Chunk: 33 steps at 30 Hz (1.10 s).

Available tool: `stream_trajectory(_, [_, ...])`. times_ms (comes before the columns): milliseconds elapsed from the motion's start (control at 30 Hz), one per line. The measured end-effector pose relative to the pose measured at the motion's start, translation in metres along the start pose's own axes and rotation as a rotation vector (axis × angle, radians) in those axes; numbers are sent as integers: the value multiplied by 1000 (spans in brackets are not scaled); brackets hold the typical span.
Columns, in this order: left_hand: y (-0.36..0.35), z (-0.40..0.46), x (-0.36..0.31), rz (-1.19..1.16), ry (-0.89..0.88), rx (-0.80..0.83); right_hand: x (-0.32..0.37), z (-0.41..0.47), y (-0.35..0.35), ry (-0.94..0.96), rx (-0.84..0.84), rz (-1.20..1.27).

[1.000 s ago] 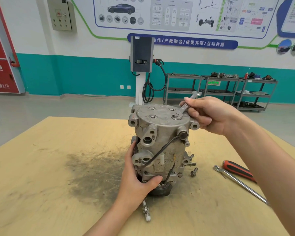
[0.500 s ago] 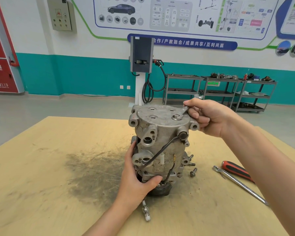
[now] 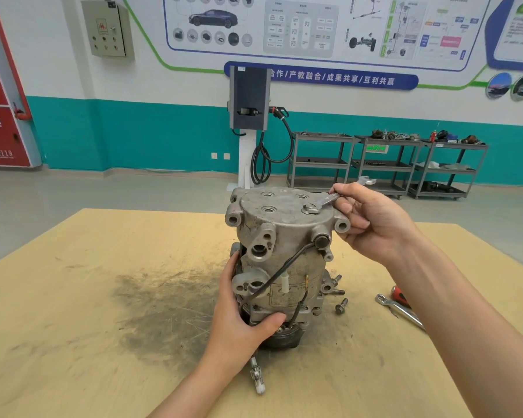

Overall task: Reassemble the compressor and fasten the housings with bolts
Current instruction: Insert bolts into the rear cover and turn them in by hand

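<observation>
Since half a second ago, wrench (image 3: 329,200) swung outward on the bolt (image 3: 311,209). Right fingers (image 3: 349,206) clench it; left fingers (image 3: 266,321) grip the heavy, rigid compressor (image 3: 281,260) upright on bench (image 3: 73,312). I'd brace low.

The grey compressor (image 3: 280,260) stands upright on the table — a wrench (image 3: 329,200) seated on a top bolt (image 3: 311,209), loose bolts (image 3: 341,306) beside it.

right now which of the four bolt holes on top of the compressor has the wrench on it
The near-right hole, closest to the right hand: the wrench ring sits over it. The other three holes, left and behind it on the compressor top, are uncovered.
</observation>
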State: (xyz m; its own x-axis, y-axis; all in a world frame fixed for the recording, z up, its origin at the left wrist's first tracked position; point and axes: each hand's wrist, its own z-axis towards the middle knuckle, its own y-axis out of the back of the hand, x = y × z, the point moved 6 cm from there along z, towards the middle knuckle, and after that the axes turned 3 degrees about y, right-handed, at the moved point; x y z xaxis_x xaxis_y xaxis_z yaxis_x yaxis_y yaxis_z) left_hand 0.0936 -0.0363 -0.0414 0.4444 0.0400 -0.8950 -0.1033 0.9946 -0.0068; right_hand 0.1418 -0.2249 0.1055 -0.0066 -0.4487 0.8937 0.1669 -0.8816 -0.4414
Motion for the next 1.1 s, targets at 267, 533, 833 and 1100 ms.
stream_trajectory(267, [0, 0, 3, 19, -7, 6, 7, 9, -1, -60, 103, -180])
stream_trajectory(533, [0, 1, 1, 18, -18, 4, 10, 10, 0, -80, 105, -268])
stream_trajectory(833, [0, 1, -3, 23, -24, -8, 12, 12, -2, -113, 112, -340])
stream_trajectory(1100, [0, 0, -1, 38, -23, -3, 6, 9, 3, -92, 109, -226])
